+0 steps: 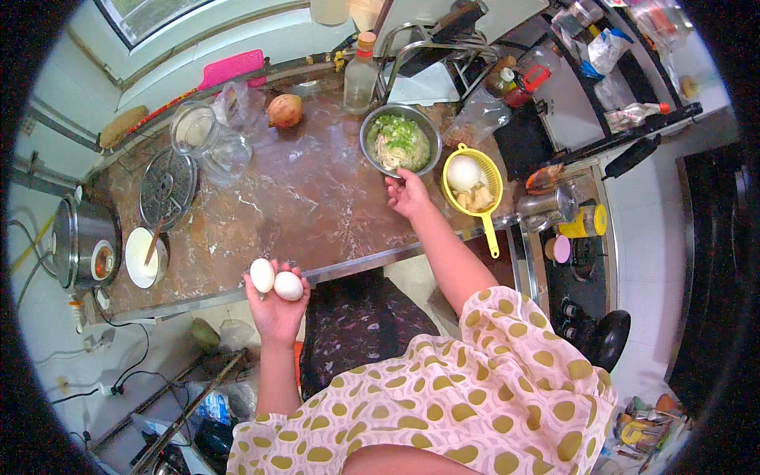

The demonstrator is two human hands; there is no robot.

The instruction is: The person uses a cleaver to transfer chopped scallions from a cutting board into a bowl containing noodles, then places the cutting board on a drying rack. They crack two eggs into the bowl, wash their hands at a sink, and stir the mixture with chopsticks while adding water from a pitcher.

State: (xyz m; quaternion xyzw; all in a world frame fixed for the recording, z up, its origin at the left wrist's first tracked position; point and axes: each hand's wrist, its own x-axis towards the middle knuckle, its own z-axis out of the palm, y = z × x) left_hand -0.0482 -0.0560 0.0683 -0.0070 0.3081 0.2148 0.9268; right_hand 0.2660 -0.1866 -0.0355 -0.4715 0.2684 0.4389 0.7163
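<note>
Two white eggs (275, 281) rest side by side in my left hand (278, 312), palm up at the front edge of the brown marbled counter (285, 205). My right hand (408, 193) is at the near rim of a metal bowl (438, 139), its fingertips on the rim. Chopped green onion (396, 132) and pale shreds (389, 155) lie in that bowl. Just right of it sits a yellow plastic strainer (490, 217) holding a round white item (464, 173) and pale yellowish chunks (475, 198).
An onion (285, 111), a glass bottle (360, 80) and clear containers (224, 157) stand towards the back. At the left are a white bowl (139, 261) with a brown utensil, a round dark lid (168, 189) and a metal cooker (86, 243). A gas stove (579, 285) is at right.
</note>
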